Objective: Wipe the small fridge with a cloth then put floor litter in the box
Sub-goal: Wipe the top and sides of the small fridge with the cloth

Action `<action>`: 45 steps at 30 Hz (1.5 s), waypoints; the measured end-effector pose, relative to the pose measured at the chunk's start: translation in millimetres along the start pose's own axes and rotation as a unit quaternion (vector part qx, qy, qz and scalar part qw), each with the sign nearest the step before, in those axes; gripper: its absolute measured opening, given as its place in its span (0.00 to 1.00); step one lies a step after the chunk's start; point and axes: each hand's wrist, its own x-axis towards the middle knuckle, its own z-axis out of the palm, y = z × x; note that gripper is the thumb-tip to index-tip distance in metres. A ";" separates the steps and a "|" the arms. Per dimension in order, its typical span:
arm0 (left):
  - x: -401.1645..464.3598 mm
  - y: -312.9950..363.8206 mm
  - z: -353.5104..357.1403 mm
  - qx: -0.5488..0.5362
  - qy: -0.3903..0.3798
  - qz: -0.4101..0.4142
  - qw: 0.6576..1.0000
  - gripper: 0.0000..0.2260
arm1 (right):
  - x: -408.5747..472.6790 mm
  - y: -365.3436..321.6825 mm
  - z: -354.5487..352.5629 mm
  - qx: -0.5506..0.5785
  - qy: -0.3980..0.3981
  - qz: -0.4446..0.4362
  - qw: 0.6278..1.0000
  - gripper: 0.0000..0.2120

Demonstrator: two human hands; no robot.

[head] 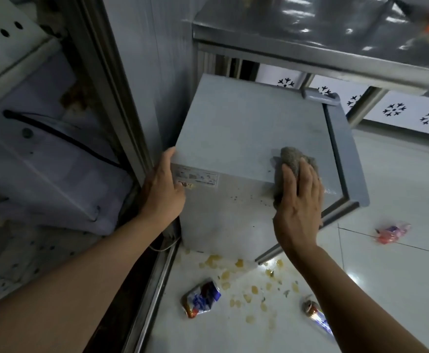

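**Cloth at the fridge's near right edge, litter below on the floor**

The small fridge (246, 128) stands in front of me under a steel counter (323, 42), its top tilting away toward the far right. My left hand (164, 189) grips its near left corner, fingers curled round the edge, steadying it. My right hand (298, 200) lies flat with straight fingers on the grey cloth (291, 161), pressing it where the top meets the near side panel; the cloth's long axis runs far to near, draped over that edge. The unwiped top spreads left and far from this hand, so I judge the next stroke goes that way.

On the floor (399, 263), near me, lie a blue wrapper (202, 299), a crumpled can (315, 314) to its right, a pink wrapper (391, 231) far right, and yellow scraps (246, 276) between. No box is in view.
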 end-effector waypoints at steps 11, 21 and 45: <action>4.9 -28.6 -7.5 -0.089 -0.055 0.040 0.994 0.31 | 13.9 -120.7 27.8 0.044 -0.023 -0.094 0.994 0.27; -1.6 -47.4 8.7 -0.188 0.075 0.088 0.975 0.28 | 32.9 -137.3 48.6 0.031 0.044 -0.300 0.952 0.23; -11.4 -120.9 79.0 -0.222 0.299 0.285 0.883 0.21 | -18.1 -81.9 175.7 -0.147 0.243 -0.490 0.824 0.22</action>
